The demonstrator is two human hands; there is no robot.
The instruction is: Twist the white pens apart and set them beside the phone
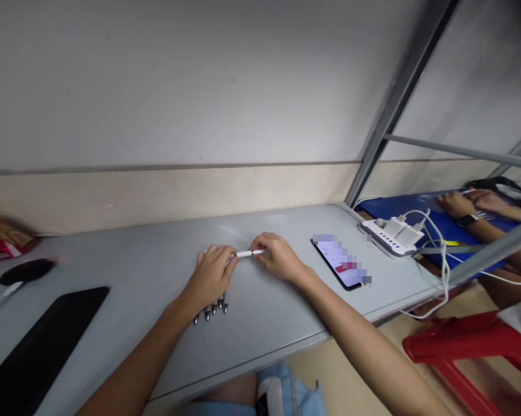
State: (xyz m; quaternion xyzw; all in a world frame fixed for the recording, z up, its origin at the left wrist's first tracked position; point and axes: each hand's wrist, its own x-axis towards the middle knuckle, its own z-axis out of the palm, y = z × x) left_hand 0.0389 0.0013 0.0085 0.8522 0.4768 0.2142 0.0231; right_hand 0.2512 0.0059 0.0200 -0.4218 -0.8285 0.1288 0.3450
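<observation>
Between my hands, a white and silver pen (pixel 244 253) lies nearly level, just above or on the grey desk. My left hand (pixel 213 275) is closed around its left end, and the fingers of my right hand (pixel 276 255) pinch its right end. Under and beside my left hand, several pens (pixel 214 309) lie side by side, their silver tips pointing toward the desk's front edge. My left hand hides most of their length.
A lit phone (pixel 340 263) lies right of my hands, before a white power strip (pixel 389 237) with cables. At left are a black mat (pixel 47 346), a dark oval object (pixel 26 270) and a red packet (pixel 6 238). Another person's hands (pixel 470 202) rest over a blue table beyond the metal frame (pixel 385 127).
</observation>
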